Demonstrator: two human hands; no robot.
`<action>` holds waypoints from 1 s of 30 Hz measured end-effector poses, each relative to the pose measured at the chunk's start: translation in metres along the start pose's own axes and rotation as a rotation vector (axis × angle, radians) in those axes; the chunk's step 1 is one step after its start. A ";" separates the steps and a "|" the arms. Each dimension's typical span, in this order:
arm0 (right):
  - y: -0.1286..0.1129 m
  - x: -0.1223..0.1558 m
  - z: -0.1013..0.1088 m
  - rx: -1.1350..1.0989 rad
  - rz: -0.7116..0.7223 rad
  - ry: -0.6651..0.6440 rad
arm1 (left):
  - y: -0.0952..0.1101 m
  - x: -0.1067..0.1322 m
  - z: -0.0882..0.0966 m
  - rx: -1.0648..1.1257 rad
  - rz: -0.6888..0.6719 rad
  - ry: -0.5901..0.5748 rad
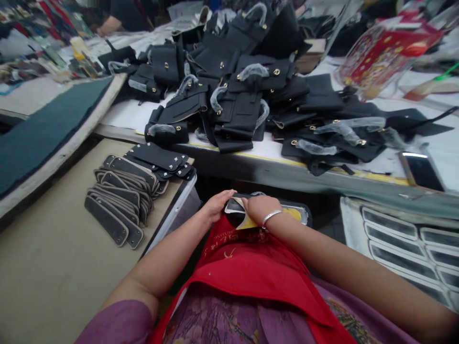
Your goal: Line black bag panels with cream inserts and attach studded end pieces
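A: From the head view, both hands are down on the lap, on a flat black leather panel with a yellowish backing sheet (251,220) that lies across the red apron (251,267). The left hand (216,206) has its fingers stretched nearly flat on the panel's left end, pressing rather than gripping.

B: And the right hand (258,207)?

A: It wears a silver bangle (271,216) and curls over the middle of the panel. Its fingertips are tucked out of sight, so I cannot tell whether they pinch the backing or only rest on it.

B: How would you handle the piece well?

A: My judgement: keep the left palm flat to pin the end, and work the yellowish sheet with the right hand close to the surface, slowly, so the leather does not crease or slide off the apron.

B: What lies around?

A: To the left, on a beige board (53,267), sit fanned stacks of dark oblong leather strips with grey edges (118,205), and above them black strips with small metal studs (159,160). Across the white work table (272,157) lies a heap of small black leather handbags with gold clasps and film-wrapped handles (244,91). A dark phone (421,169) rests near the table's right edge, and a white tray of dark oblong pieces (405,239) stands at the right.

B: Anything in the way?

A: The table edge hangs just beyond the hands, so there is little room forward. Another person's arm (107,24) shows far off at the top left, well apart.
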State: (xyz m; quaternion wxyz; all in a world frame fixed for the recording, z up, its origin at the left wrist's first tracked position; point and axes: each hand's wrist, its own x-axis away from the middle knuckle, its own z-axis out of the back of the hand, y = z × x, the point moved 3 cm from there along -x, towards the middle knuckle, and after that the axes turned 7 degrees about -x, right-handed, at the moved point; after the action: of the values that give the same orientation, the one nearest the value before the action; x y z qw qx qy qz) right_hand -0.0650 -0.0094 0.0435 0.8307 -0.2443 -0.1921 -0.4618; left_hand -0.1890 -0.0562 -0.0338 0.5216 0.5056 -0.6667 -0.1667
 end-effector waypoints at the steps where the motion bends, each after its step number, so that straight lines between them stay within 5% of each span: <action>1: 0.007 0.001 0.004 -0.021 -0.016 0.020 | 0.003 0.001 0.002 0.002 0.025 -0.008; 4: 0.035 0.010 0.013 -0.196 -0.043 0.047 | 0.013 0.008 0.016 -0.116 0.070 0.036; 8: 0.073 0.041 0.010 -0.770 -0.031 -0.099 | 0.025 0.030 0.035 -0.351 0.039 0.108; 12: 0.085 0.069 -0.004 -1.258 0.069 -0.272 | 0.018 0.049 0.028 -0.239 0.136 -0.102; 16: 0.084 0.073 -0.029 -1.171 0.024 -0.273 | 0.008 0.047 0.005 -0.104 0.154 -0.226; 20: 0.073 0.064 -0.044 -1.089 -0.022 -0.202 | 0.003 0.033 -0.007 -0.014 0.096 -0.144; 30: 0.019 0.035 -0.071 -1.376 -0.156 -0.128 | -0.009 0.015 0.000 0.164 -0.100 -0.118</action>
State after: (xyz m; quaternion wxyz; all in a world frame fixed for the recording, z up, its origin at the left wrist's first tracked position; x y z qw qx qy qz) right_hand -0.0246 -0.0653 0.0011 0.4384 -0.7275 0.0787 -0.5218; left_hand -0.1835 -0.0731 -0.0322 0.4294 0.5683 -0.6818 -0.1668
